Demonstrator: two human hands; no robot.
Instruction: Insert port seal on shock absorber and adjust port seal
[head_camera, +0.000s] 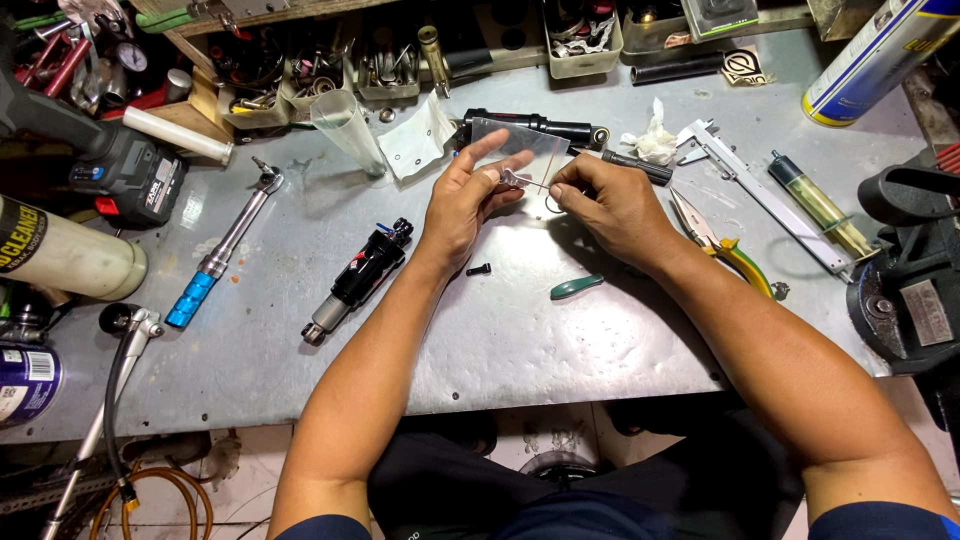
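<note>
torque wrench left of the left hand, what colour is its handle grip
Blue, on a silver shaft; the torque wrench shows in the head view.

Grey metal worktop (560, 340), scuffed all over. Torque wrench (222, 250) is silver with a bright blue grip, shock (358, 280) is black with red bits, pliers (725, 250) have yellow-green handles, little teal tool (577, 287), clear bag (518, 140), yellowish syringe (820, 205).
</note>
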